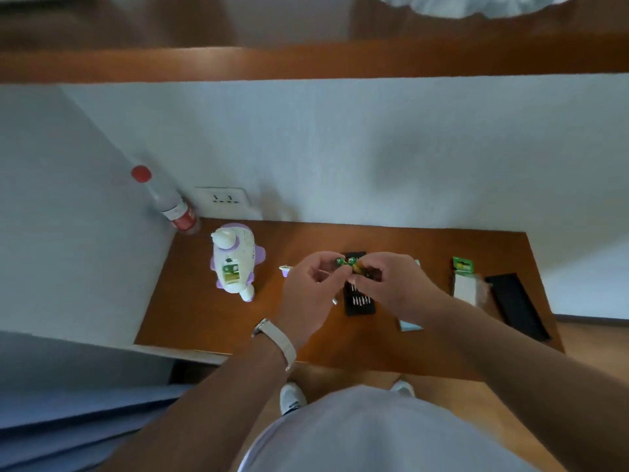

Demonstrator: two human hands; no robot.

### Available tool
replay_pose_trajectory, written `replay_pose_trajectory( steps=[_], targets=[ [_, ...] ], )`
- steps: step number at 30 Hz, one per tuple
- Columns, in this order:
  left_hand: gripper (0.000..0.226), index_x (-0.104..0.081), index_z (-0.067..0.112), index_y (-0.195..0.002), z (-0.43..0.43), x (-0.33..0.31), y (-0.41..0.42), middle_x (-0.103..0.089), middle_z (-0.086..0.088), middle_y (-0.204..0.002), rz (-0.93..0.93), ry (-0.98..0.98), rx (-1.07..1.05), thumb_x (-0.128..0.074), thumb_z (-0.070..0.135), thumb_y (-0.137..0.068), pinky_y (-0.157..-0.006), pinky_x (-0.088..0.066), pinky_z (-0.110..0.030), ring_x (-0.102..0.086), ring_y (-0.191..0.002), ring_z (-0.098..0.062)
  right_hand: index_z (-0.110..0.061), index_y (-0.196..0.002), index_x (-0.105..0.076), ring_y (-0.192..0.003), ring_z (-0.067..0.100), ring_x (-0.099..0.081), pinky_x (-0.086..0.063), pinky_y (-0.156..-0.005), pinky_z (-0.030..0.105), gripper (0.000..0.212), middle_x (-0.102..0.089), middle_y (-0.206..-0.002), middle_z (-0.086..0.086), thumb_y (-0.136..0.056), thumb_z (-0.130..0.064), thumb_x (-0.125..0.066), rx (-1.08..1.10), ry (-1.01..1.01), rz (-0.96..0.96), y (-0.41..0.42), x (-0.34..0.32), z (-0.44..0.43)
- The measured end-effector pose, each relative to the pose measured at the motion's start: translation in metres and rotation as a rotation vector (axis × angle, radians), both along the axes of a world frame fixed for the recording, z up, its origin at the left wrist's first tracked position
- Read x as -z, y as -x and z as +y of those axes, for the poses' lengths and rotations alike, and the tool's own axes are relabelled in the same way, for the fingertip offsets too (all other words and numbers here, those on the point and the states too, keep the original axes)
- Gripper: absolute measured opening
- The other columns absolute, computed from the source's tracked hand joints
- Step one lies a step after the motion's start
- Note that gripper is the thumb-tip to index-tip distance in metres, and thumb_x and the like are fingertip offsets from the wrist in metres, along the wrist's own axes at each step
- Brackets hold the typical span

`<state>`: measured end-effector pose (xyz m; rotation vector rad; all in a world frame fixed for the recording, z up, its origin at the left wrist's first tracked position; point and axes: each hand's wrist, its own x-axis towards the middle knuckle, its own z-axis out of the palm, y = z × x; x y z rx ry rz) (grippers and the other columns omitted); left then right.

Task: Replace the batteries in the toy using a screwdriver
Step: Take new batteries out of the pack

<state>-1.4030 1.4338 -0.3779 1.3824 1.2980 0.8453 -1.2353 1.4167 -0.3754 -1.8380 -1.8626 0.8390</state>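
Green-and-yellow batteries (347, 262) are pinched between the fingertips of the left hand (311, 284) and the right hand (391, 284), held above the bit case (360, 303). A slack pinch could let one drop and roll off the table (425, 247) (its front edge is near). Fitting a cell the wrong way round is the other risk. White with purple trim, the toy (233, 260) lies at the table's left, well apart from the hands. A green-and-white patch on its body may be the open battery bay.

It looks like a room in a home: a small wooden table (442, 253) against a white wall (374, 148) with a socket (223, 198), a toy (235, 260) and a drink bottle (170, 202) on it, wood flooring (595, 338).
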Motion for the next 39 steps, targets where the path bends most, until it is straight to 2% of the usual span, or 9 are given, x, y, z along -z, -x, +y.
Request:
replay_pose_trajectory(
  steps=[2,6,10,20,25,30,32,34,39],
  targets=[
    [0.009,-0.072,0.028,-0.102,0.005,0.003,0.035,-0.073,0.008,-0.089,-0.022,0.015,-0.017,-0.07,0.025,-0.094,-0.07,-0.056,-0.019,-0.069,-0.083,-0.015,-0.03,-0.074,-0.059,-0.063,0.008,-0.057,-0.041,-0.051,0.017,0.024,-0.058,-0.066,-0.012,-0.094,-0.044,-0.06,-0.012,0.011,-0.017,0.034,0.002,0.009],
    [0.011,-0.071,0.032,-0.103,0.011,0.012,0.092,-0.074,0.009,-0.091,-0.057,0.07,-0.057,-0.071,0.025,-0.094,-0.073,-0.056,-0.016,-0.069,-0.088,-0.016,-0.032,-0.072,-0.058,-0.069,-0.005,-0.053,-0.038,-0.05,0.016,0.025,-0.057,-0.068,-0.014,-0.093,-0.043,-0.06,-0.054,0.034,-0.001,0.089,0.013,0.021],
    [0.016,-0.07,0.037,-0.099,0.014,0.023,0.137,-0.074,0.011,-0.09,-0.108,0.107,-0.078,-0.072,0.023,-0.092,-0.07,-0.054,-0.014,-0.069,-0.089,-0.015,-0.022,-0.073,-0.06,-0.066,0.005,-0.052,-0.037,-0.053,0.022,0.03,-0.055,-0.067,-0.007,-0.089,-0.047,-0.059,-0.057,0.061,-0.01,0.132,0.026,0.027],
    [0.018,-0.068,0.033,-0.107,0.013,0.049,0.179,-0.073,0.009,-0.102,-0.188,0.215,-0.101,-0.071,0.023,-0.093,-0.072,-0.056,-0.015,-0.07,-0.095,-0.013,-0.023,-0.071,-0.058,-0.052,0.005,-0.051,-0.041,-0.051,0.027,0.035,-0.06,-0.062,-0.005,-0.082,-0.057,-0.055,-0.022,0.186,-0.041,0.178,0.042,0.029],
    [0.017,-0.069,0.039,-0.095,0.018,0.054,0.184,-0.075,0.014,-0.088,-0.194,0.21,-0.101,-0.071,0.021,-0.094,-0.067,-0.055,-0.015,-0.07,-0.087,-0.009,-0.031,-0.066,-0.056,-0.049,-0.002,-0.049,-0.035,-0.044,0.014,0.028,-0.058,-0.06,-0.018,-0.09,-0.045,-0.06,-0.027,0.195,0.052,0.183,0.041,0.033],
    [0.014,-0.072,0.03,-0.106,0.025,0.055,0.191,-0.075,0.01,-0.093,-0.152,0.204,-0.155,-0.071,0.025,-0.093,-0.064,-0.053,-0.014,-0.07,-0.088,-0.008,-0.037,-0.076,-0.059,-0.054,-0.005,-0.051,-0.033,-0.044,0.013,0.019,-0.059,-0.062,-0.022,-0.095,-0.039,-0.057,-0.045,0.174,0.074,0.185,0.042,0.042],
    [0.015,-0.07,0.033,-0.107,0.028,0.053,0.193,-0.074,0.013,-0.096,-0.121,0.208,-0.176,-0.071,0.029,-0.093,-0.066,-0.054,-0.014,-0.069,-0.089,-0.003,-0.04,-0.1,-0.062,-0.062,-0.009,-0.055,-0.033,-0.048,0.011,0.007,-0.06,-0.066,-0.021,-0.094,-0.042,-0.058,-0.037,0.187,0.067,0.184,0.044,0.046],
    [0.015,-0.07,0.033,-0.108,0.032,0.052,0.196,-0.073,0.015,-0.095,-0.086,0.194,-0.177,-0.071,0.029,-0.093,-0.064,-0.052,-0.012,-0.067,-0.086,0.003,-0.041,-0.116,-0.054,-0.068,-0.01,-0.058,-0.039,-0.05,0.011,0.025,-0.061,-0.077,-0.022,-0.092,-0.044,-0.061,-0.009,0.167,0.092,0.184,0.043,0.05],
    [0.017,-0.069,0.029,-0.109,0.043,0.054,0.203,-0.072,0.015,-0.098,-0.003,0.093,-0.181,-0.071,0.024,-0.093,-0.068,-0.051,-0.007,-0.065,-0.089,0.007,-0.033,-0.104,-0.054,-0.07,-0.004,-0.059,-0.046,-0.053,0.014,0.018,-0.06,-0.088,-0.021,-0.091,-0.036,-0.066,-0.047,0.095,0.113,0.183,0.043,0.062]
  ],
)
